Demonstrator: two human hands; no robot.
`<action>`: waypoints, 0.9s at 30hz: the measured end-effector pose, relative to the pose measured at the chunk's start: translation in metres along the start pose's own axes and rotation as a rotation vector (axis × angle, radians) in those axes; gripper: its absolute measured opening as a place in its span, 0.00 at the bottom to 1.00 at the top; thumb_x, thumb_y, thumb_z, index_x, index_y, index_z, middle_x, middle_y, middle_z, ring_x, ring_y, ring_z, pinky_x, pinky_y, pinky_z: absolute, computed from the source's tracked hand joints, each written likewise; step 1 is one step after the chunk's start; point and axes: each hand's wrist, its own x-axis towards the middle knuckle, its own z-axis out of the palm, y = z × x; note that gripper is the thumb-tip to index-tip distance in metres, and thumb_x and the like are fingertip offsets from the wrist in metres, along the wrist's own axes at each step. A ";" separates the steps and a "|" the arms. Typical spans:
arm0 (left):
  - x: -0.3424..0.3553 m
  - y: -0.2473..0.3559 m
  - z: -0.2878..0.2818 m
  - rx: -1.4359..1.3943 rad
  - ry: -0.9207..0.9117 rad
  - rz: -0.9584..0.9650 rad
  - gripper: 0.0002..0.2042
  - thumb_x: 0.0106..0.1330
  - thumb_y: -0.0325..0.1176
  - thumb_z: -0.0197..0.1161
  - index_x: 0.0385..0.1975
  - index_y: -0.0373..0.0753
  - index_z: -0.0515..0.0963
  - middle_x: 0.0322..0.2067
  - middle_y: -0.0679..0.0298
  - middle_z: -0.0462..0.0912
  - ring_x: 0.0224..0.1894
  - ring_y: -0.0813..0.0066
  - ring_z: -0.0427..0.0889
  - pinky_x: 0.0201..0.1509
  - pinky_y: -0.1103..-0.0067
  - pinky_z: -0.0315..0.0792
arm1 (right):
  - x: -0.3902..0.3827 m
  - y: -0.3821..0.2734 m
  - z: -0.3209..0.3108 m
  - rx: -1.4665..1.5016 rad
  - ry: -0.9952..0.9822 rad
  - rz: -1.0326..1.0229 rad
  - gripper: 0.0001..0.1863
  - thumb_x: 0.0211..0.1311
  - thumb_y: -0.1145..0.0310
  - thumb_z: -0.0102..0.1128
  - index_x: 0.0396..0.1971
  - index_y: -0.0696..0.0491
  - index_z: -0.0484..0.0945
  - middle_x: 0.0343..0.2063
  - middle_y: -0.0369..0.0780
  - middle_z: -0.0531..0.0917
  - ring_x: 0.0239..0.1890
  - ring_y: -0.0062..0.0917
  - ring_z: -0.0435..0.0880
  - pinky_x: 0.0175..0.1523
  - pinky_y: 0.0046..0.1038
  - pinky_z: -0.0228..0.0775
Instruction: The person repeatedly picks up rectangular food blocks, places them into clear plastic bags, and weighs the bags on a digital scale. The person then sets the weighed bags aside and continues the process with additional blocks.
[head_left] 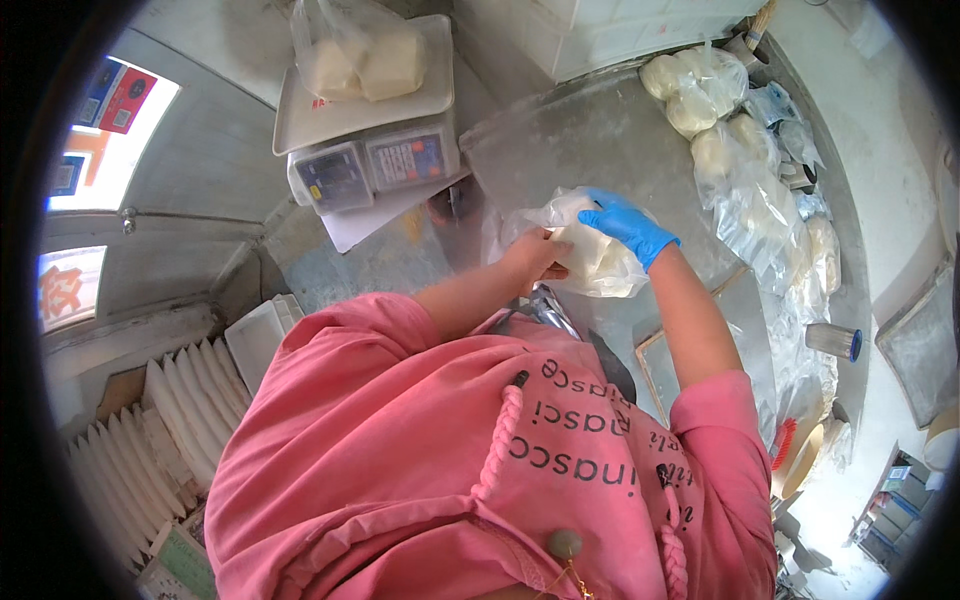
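A clear plastic bag with pale, doughy-looking contents is between my two hands, over the near edge of the grey worktop. My bare left hand grips its left side, thumb on top and fingers partly tucked under. Across the upper right of the bag curls my right hand, in a blue glove, its fingertips against the pale contents. What exactly the bag contains is hard to make out through the crumpled film.
A scale stands at the far left, and a bag of pale blocks rests on its tray. Several bags of pale dough line the worktop's right side. A metal cup lies farther right. White trays stand upright at lower left.
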 end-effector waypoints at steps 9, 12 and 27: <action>-0.017 0.009 0.004 0.880 0.156 0.186 0.16 0.63 0.42 0.55 0.43 0.35 0.71 0.23 0.56 0.80 0.21 0.65 0.81 0.24 0.70 0.75 | 0.006 -0.002 0.000 -0.137 0.083 -0.020 0.25 0.54 0.61 0.62 0.50 0.57 0.72 0.51 0.46 0.75 0.52 0.36 0.74 0.56 0.32 0.66; -0.053 0.021 0.010 1.233 0.377 0.532 0.17 0.60 0.41 0.57 0.46 0.40 0.70 0.25 0.55 0.80 0.26 0.63 0.82 0.27 0.68 0.74 | 0.000 -0.005 0.000 -0.190 0.144 -0.101 0.24 0.53 0.61 0.62 0.48 0.57 0.73 0.47 0.47 0.77 0.51 0.36 0.75 0.54 0.33 0.66; -0.104 0.105 0.044 -0.091 -0.195 0.448 0.07 0.63 0.30 0.54 0.27 0.33 0.75 0.16 0.67 0.72 0.19 0.81 0.70 0.28 0.86 0.65 | -0.176 -0.084 -0.083 -1.303 -0.445 -0.193 0.14 0.53 0.54 0.56 0.26 0.49 0.79 0.25 0.43 0.81 0.34 0.38 0.80 0.61 0.44 0.56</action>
